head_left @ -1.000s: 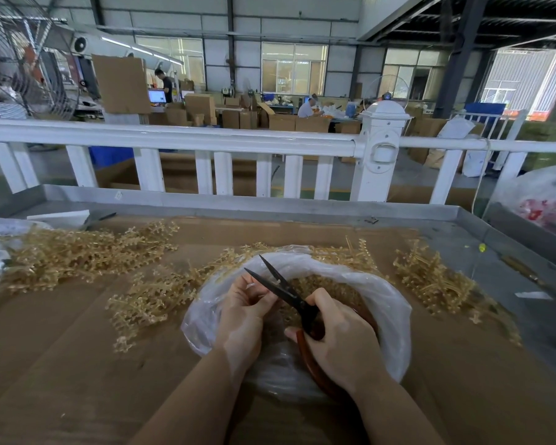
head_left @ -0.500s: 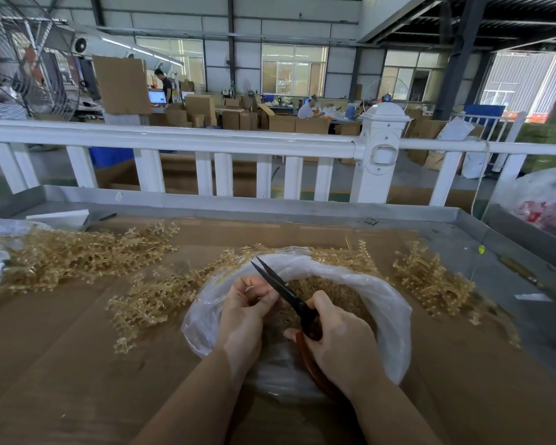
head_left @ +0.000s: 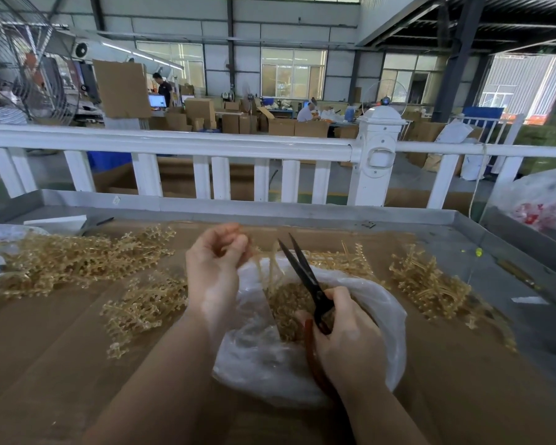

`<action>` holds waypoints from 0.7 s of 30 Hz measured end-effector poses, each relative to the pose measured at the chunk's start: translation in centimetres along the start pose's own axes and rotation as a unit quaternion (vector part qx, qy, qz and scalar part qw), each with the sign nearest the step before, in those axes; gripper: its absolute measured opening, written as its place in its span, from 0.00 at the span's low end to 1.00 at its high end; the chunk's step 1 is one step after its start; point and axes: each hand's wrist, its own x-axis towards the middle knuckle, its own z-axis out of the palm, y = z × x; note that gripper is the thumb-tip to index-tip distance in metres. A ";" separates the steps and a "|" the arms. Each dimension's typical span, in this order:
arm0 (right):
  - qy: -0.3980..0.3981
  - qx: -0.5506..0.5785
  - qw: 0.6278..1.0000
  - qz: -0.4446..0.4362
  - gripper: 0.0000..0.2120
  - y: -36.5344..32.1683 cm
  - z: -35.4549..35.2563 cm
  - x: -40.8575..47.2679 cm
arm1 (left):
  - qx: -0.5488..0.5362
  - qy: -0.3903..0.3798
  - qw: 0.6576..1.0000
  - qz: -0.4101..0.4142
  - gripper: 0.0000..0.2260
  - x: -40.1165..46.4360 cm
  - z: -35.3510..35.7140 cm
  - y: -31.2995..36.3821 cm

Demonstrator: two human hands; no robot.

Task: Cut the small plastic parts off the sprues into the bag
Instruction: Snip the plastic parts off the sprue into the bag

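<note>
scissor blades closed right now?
No. The scissors in the right hand have their two black blades parted in a narrow V above the bag.

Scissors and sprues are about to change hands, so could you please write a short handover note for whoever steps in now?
Left hand: pinching a bare-looking sprue above the bag.
Right hand: gripping the scissors, blades slightly apart, over the bag.
Done: cut parts lie inside the bag.
Left: uncut sprue piles at left, beside the bag and at right.
</note>
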 end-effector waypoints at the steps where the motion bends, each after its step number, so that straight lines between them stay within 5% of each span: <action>1: 0.013 0.010 1.000 0.012 0.13 0.0 0.0 0.1 | 0.000 0.005 1.000 0.015 0.08 0.4 0.3 0.7; 6: 0.048 0.019 0.999 0.018 0.13 0.0 0.1 0.2 | -0.096 0.021 0.994 -0.037 0.08 2.1 2.7 1.4; 11: 0.084 0.024 0.996 0.009 0.14 0.2 0.2 0.2 | -0.211 0.074 0.952 -0.208 0.07 2.5 5.1 -0.9; 16: 0.080 0.017 0.997 -0.003 0.14 0.3 0.3 0.3 | -0.164 0.076 0.935 -0.305 0.06 2.3 6.2 -4.1; 21: 0.050 0.001 0.999 0.009 0.13 0.3 0.4 0.4 | -0.087 0.030 0.950 -0.298 0.16 3.0 5.2 -5.6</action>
